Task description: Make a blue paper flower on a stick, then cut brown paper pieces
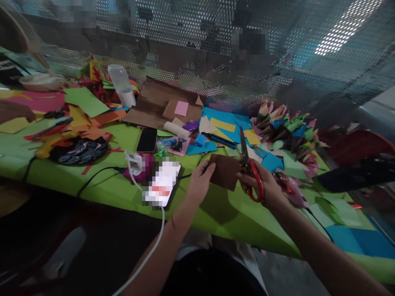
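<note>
green-covered table (61, 176), strewn with coloured paper (212, 116); perforated metal screen (191, 51) behind. brown square (226, 170) above table's near side, pinched by left hand (202, 179); right hand (269, 187) grips red-handled scissors (244, 146) at its edge.

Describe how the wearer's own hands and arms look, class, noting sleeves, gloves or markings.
The left hand and right hand wear no gloves. No sleeves show on the left forearm or right forearm. A small dark mark shows on the left forearm; what made it is unclear.
</note>
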{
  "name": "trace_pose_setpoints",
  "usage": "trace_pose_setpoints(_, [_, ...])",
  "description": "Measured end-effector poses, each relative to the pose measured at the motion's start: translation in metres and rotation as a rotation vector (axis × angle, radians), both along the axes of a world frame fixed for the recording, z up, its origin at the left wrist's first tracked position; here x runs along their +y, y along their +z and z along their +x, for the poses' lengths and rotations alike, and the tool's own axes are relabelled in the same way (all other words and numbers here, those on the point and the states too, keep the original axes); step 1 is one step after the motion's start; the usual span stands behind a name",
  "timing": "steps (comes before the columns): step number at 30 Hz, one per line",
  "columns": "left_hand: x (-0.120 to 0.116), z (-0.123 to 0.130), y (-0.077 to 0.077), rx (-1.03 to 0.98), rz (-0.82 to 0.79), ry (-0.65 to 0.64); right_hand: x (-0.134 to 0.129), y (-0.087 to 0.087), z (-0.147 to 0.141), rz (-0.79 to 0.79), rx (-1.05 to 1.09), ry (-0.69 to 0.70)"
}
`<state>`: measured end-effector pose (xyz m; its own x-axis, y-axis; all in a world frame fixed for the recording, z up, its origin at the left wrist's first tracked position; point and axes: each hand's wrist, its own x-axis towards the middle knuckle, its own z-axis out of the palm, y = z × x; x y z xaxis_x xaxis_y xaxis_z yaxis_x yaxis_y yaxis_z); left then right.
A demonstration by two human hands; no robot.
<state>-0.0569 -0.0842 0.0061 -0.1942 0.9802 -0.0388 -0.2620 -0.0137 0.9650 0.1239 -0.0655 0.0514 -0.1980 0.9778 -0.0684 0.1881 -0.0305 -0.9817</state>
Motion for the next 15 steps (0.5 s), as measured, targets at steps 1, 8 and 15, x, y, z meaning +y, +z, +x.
trace_pose_setpoints(1, [0.000, -0.001, 0.001, 0.064, 0.017, -0.039, 0.003, 0.004, 0.001, 0.024, -0.010, 0.012])
trace_pose_setpoints(8, [-0.004, 0.000, 0.001, 0.541, 0.056, -0.381, 0.024, 0.018, 0.001, 0.064, -0.128, 0.241])
trace_pose_setpoints(15, [-0.001, 0.002, 0.003, 0.240, 0.038, -0.164, 0.023, 0.015, 0.004, 0.093, -0.116, 0.151])
